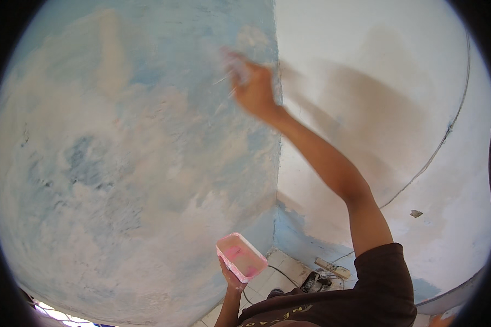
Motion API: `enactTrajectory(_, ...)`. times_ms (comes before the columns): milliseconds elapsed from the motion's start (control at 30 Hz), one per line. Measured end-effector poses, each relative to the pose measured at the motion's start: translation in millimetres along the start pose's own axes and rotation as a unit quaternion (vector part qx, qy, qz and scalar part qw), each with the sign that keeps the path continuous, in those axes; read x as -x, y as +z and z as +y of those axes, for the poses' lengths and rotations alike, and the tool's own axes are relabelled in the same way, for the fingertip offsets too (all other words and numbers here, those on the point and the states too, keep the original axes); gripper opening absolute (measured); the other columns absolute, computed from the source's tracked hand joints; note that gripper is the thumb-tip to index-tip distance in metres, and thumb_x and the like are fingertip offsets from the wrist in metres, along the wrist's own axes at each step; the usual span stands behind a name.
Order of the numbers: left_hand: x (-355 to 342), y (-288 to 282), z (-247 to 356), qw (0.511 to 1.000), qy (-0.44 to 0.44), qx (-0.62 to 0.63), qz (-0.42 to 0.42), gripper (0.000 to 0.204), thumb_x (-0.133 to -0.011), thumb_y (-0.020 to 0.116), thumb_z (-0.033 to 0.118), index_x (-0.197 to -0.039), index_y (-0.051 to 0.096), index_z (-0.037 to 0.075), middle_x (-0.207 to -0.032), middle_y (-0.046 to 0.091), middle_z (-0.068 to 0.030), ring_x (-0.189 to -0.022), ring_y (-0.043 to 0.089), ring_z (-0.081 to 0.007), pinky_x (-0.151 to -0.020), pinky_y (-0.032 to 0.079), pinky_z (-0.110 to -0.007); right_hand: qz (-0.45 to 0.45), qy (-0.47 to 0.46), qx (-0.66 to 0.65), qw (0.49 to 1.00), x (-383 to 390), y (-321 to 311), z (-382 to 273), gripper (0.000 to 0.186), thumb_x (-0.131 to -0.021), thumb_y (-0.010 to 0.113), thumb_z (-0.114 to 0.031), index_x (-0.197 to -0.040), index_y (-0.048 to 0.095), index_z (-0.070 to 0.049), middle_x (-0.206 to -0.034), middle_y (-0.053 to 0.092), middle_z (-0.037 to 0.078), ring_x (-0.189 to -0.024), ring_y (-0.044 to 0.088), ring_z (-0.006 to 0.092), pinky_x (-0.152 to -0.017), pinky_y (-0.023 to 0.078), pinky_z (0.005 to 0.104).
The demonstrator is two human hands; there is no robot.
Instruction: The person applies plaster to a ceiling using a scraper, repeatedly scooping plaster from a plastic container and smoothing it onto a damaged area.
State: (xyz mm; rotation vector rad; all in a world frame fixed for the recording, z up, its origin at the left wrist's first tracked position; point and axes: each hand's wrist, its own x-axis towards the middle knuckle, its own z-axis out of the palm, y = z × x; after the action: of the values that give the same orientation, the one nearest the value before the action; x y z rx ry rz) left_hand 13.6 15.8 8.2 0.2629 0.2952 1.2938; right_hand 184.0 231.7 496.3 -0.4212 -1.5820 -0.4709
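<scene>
Two grips: L hand (232, 278) clamped on pinkish tub (253, 252), R hand (256, 92) on blurred pale obj (240, 71).

The pink-smeared, white rectangular plastic tub (232, 267) looked smooth; the patchy blue-and-cream plastered wall (136, 163) looked matt and uneven.

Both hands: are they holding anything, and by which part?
The left hand holds a tub by its lower-left side; its underside is hidden. The right hand seems to grip something pale, too blurred to identify.
</scene>
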Motion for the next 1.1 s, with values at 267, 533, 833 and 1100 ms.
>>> enactTrajectory(267, 25, -20, 6, 0.999, 0.03, 0.026, 0.006, 0.074, -0.098, 0.04, 0.07, -0.15, 0.041, 0.017, -0.143, 0.052, -0.0069, -0.13, 0.052, -0.0311, -0.108, 0.045, -0.055, 0.045, 0.094, 0.258, 0.961, -66, -30, 121, 0.043, -0.085, 0.065, -0.012, -0.128, 0.07, -0.015, -0.075, 0.07, 0.019, -0.069, 0.066, 0.0371, -0.071, 0.053, 0.0471)
enactTrajectory(533, 32, -34, 17, 0.999, 0.013, 0.029, -0.016, 0.072, -0.1, 0.039, 0.067, -0.152, 0.038, 0.016, -0.144, 0.05, -0.0074, -0.13, 0.051, -0.0302, -0.108, 0.045, -0.053, -0.191, -0.048, 0.129, 0.972, 43, 82, -112, 0.056, -0.079, 0.069, -0.001, -0.134, 0.062, -0.003, -0.098, 0.072, 0.021, -0.073, 0.071, 0.0323, -0.063, 0.057, 0.0379)
enactTrajectory(833, 48, -29, 30, 1.0, 0.016, 0.022, 0.011, 0.072, -0.098, 0.039, 0.07, -0.147, 0.044, 0.017, -0.137, 0.056, -0.0062, -0.124, 0.056, -0.0304, -0.102, 0.05, -0.054, 0.135, 0.27, 0.054, 0.952, 69, -51, 99, 0.03, -0.092, 0.062, -0.008, -0.12, 0.068, 0.0, -0.092, 0.073, 0.017, -0.085, 0.069, 0.0297, -0.078, 0.052, 0.0415)
enactTrajectory(1100, 63, -30, 39, 0.997, 0.053, 0.012, 0.047, 0.073, -0.098, 0.039, 0.071, -0.146, 0.045, 0.017, -0.136, 0.055, -0.0066, -0.124, 0.055, -0.0313, -0.101, 0.05, -0.056, 0.146, 0.383, 0.082, 0.908, 22, -87, 205, 0.029, -0.095, 0.064, -0.015, -0.117, 0.071, 0.003, -0.095, 0.074, 0.011, -0.088, 0.065, 0.017, -0.081, 0.051, 0.035)
